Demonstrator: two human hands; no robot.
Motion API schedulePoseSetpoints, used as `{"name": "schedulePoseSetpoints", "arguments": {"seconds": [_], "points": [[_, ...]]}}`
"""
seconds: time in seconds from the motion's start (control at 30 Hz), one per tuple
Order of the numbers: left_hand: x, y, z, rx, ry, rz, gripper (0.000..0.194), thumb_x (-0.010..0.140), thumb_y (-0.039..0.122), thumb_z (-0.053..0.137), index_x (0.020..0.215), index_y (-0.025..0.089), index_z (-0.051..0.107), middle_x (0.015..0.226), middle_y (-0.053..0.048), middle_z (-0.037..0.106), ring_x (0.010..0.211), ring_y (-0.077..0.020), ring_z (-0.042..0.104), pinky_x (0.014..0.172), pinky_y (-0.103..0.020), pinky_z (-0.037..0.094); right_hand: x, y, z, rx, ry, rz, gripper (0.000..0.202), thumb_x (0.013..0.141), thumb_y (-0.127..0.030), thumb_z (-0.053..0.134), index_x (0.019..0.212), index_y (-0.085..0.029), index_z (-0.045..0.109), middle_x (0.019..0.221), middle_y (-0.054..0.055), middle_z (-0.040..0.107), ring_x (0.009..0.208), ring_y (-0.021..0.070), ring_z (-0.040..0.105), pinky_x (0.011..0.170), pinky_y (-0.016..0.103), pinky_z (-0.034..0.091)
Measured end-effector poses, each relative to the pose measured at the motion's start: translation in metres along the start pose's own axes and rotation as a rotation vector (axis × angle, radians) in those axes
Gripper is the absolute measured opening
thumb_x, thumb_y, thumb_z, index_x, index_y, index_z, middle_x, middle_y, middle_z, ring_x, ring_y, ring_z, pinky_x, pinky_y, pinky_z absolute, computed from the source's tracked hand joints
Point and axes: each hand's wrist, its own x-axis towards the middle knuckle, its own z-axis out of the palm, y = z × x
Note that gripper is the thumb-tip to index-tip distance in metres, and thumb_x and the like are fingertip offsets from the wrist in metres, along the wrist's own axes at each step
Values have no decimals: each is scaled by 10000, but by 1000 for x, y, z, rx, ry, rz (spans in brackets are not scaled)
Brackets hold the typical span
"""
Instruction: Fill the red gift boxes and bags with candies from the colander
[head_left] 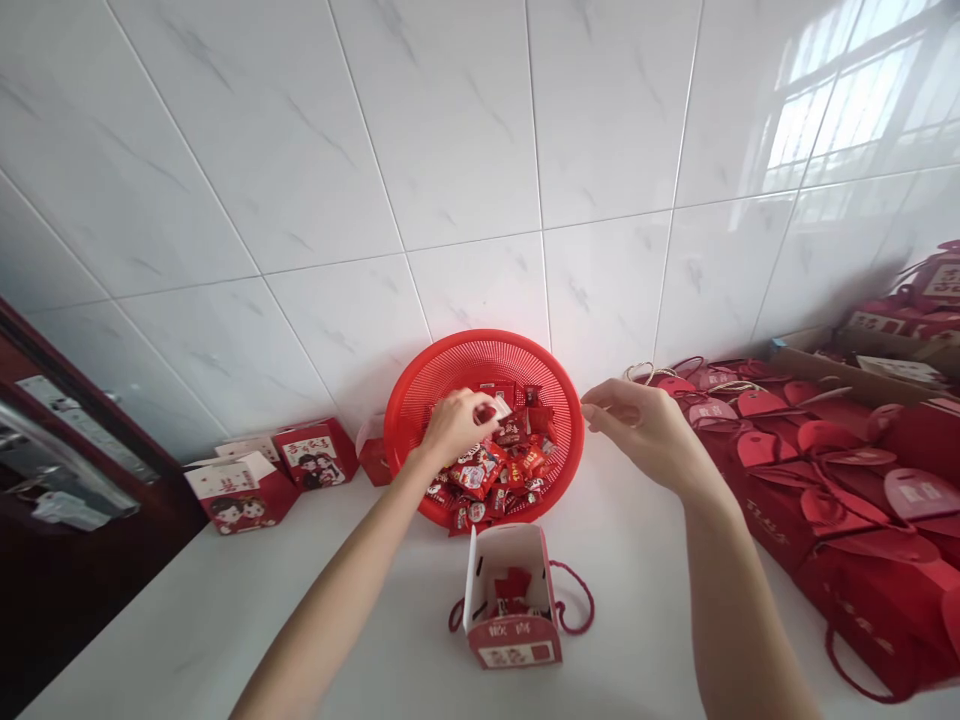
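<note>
A red plastic mesh basket, its open side tilted towards me, holds many red-wrapped candies. My left hand reaches into it, fingers pinched on a candy with a pale wrapper, mostly covered by the fingertips. At the basket's right rim, my right hand has its thumb and fingertips closed on the edge. In front of the basket stands an open red gift box with a white inside and dark red cord handles. Several red-wrapped pieces lie at its bottom.
On the right, many red gift boxes stand in packed rows, with a cardboard carton behind them. Small red and white boxes with cartoon figures stand at the left. A white tiled wall rises behind the white table.
</note>
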Motion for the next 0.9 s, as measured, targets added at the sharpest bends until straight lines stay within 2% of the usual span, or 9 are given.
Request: {"name": "schedulePoseSetpoints", "arguments": {"seconds": [0.07,0.1,0.2,0.3,0.47,0.63,0.77,0.9], "points": [[5,-11,-6,65,126,-60,289,794,170,646,1064,181,747,1105,-125,689,1058,-321,640,924,-453,514,0,0,0,-2,1,-7,180,880,-360,613,873,-213,717,867,48,759,794,215,710,723,343,560],[7,-14,-7,73,146,-52,318,796,142,623,1090,171,740,1153,-140,672,1101,-331,623,960,-477,501,0,-1,0,-2,1,-11,181,881,-360,613,872,-213,718,865,49,760,790,214,710,718,340,560],[8,-15,3,35,54,80,305,828,127,587,1075,198,751,1143,-104,696,1088,-291,635,991,-456,503,1,-2,2,0,0,-13,183,883,-359,610,863,-211,715,859,48,761,782,212,709,707,335,558],[4,-3,23,4,-54,191,277,818,118,618,1029,218,768,1070,-64,740,1029,-260,656,992,-429,508,0,-3,2,1,-6,-7,189,883,-364,609,863,-209,714,865,49,762,789,212,710,710,335,559],[-2,14,49,-20,-88,270,339,818,105,624,1119,196,752,1110,-100,720,1069,-283,626,966,-448,513,-1,-2,0,1,-9,12,188,885,-368,611,875,-212,715,875,48,757,807,215,711,737,344,560],[1,23,52,-58,-104,375,403,820,41,536,1096,227,764,1150,-80,710,1084,-249,613,986,-416,504,-1,-2,0,-9,7,9,182,882,-360,613,868,-212,717,883,52,761,804,213,710,734,340,564],[6,31,49,-18,-221,484,458,772,29,556,1135,240,740,1193,-65,727,1141,-256,592,1044,-420,459,-1,-2,2,-15,0,0,183,885,-362,611,869,-213,716,905,53,767,805,214,710,712,333,562],[12,34,48,56,-299,471,506,707,-10,565,1117,241,724,1138,-62,742,1138,-271,587,1025,-410,438,-1,-2,2,-9,3,1,184,888,-367,611,870,-215,713,904,49,765,804,211,706,723,336,560]]}}
